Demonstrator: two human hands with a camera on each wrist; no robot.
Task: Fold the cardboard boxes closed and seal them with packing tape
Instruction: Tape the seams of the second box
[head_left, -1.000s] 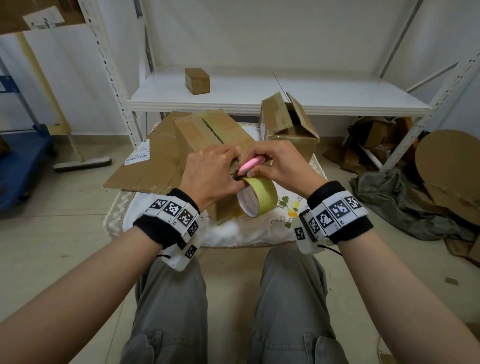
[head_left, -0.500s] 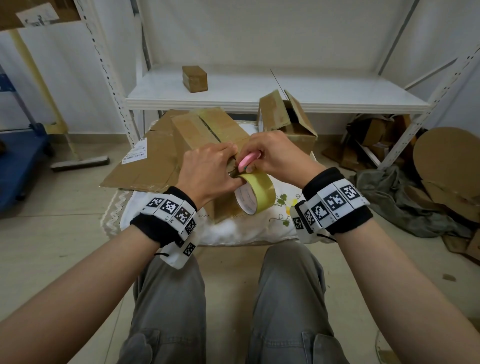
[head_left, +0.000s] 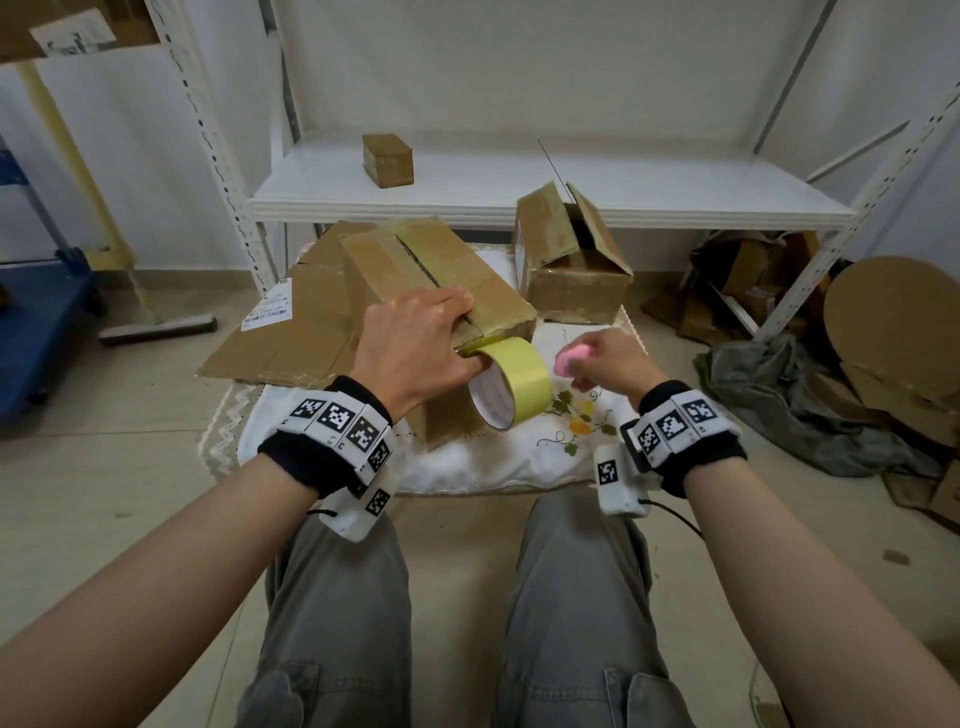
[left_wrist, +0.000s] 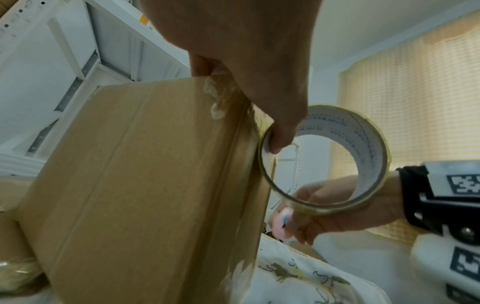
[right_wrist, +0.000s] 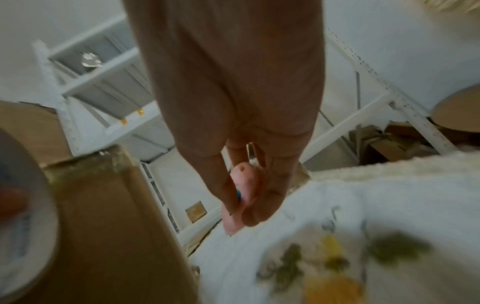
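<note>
A closed brown box (head_left: 431, 270) lies tilted on a white cushion (head_left: 519, 462), with tape along its top seam. My left hand (head_left: 415, 343) rests over the box's near top edge, its thumb hooked through the yellow tape roll (head_left: 511, 384) and holding it against the box corner. In the left wrist view the thumb sits inside the tape roll (left_wrist: 363, 144) beside the box (left_wrist: 142, 174). My right hand (head_left: 602, 364) is a little to the right, clear of the roll, and grips a small pink cutter (head_left: 571, 358). The cutter (right_wrist: 244, 185) is pinched between the fingers.
A second box (head_left: 571, 260) with raised flaps stands behind on the right. Flattened cardboard (head_left: 291, 332) lies to the left. A small sealed box (head_left: 387, 158) sits on the white shelf (head_left: 675, 202). Cardboard scraps and a grey cloth (head_left: 779, 405) lie at the right.
My right hand with the pink cutter has pulled away to the right from the tape roll. The left hand stays on the box, keeping the roll.
</note>
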